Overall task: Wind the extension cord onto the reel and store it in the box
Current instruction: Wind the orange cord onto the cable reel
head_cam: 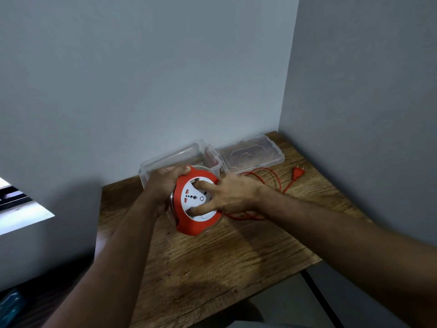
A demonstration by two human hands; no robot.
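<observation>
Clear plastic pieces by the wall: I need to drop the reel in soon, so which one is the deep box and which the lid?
The box is the taller left piece, behind the reel. The shallow flat piece to its right is the lid.

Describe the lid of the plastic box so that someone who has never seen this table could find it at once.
Look at the wooden table, at its far right corner where the two walls meet. The lid lies flat there, just right of the clear box. Unlike the deep box, it is shallow and rectangular, and the orange cord loops in front of it.
</observation>
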